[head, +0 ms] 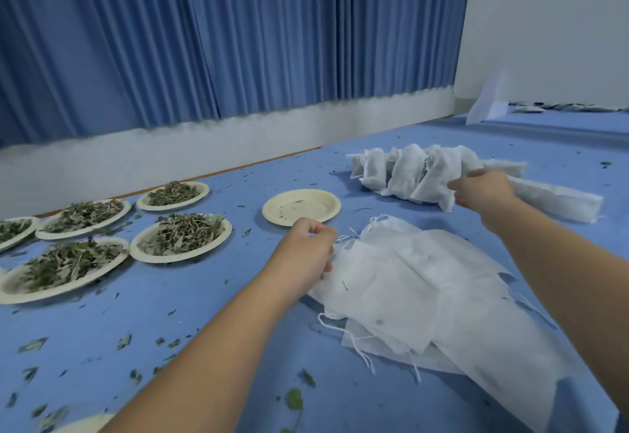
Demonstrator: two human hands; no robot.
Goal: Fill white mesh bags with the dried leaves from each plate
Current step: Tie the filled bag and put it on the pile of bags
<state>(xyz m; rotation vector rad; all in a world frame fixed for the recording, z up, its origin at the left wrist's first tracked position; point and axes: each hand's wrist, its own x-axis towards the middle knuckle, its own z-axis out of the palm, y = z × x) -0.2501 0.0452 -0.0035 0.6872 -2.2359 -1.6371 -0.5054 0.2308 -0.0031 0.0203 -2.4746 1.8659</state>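
A heap of flat, empty white mesh bags [425, 296] with drawstrings lies on the blue table in front of me. My left hand [306, 249] pinches the top edge of one bag at the heap's left corner. My right hand [483, 191] grips the end of a filled white bag [432, 191] in a row of filled bags [401, 170] at the back right. An emptied paper plate [301, 207] sits just beyond my left hand. Several plates heaped with dried green leaves [180, 237] stand to the left.
Loose leaf scraps [296, 398] litter the blue tabletop [170, 330]. A blue pleated curtain [238, 41] and a white wall base run along the table's far edge. Another plate rim [81, 424] shows at the bottom left. A folded white sheet [486, 102] stands far right.
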